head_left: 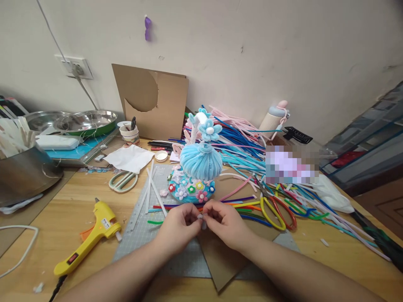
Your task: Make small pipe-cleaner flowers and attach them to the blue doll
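My left hand (182, 222) and my right hand (225, 222) meet fingertip to fingertip above the cutting mat (185, 264). Between them they pinch a small whitish fuzzy piece (204, 224) that looks like pipe cleaner; the fingers hide most of it. Just beyond stands a blue pipe-cleaner ornament with a rounded, ribbed lampshade-like top (201, 161), a blue flower (210, 129) and a round base covered in small coloured flowers (191, 189). Coloured pipe cleaners (252, 209) lie behind my hands, and brown cardboard (220, 260) is under them.
A yellow glue gun (91, 237) lies at the left, near green-handled scissors (123, 181). Yellow- and red-handled scissors (273, 212) rest at the right. Behind are a heap of pipe cleaners (233, 138), leaning cardboard (170, 100), a metal dish (91, 121) and a bottle (272, 119).
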A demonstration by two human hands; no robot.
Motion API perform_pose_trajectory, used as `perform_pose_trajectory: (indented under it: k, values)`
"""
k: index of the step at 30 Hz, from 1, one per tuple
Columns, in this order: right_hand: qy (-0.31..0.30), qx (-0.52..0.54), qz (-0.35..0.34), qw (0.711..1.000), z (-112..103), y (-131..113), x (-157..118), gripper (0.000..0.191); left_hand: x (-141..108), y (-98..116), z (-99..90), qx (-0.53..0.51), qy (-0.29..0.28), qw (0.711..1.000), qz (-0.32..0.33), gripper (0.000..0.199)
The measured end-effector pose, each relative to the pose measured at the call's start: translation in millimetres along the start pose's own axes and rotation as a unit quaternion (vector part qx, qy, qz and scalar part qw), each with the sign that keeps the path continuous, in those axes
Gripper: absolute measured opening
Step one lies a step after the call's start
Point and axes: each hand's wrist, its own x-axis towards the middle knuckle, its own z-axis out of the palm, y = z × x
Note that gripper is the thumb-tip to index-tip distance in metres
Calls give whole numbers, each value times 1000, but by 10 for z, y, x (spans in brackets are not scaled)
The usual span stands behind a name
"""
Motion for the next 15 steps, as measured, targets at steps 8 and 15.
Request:
perform_pose_trajectory:
  k: [8,15]
  values:
    - [12,110,85,990,35,-25,16,18,28,33,20,-166,-20,983,-70,19]
    - [44,-29,-2,999,49,42,-34,7,41,-17,79,-140,6,988,-58,15]
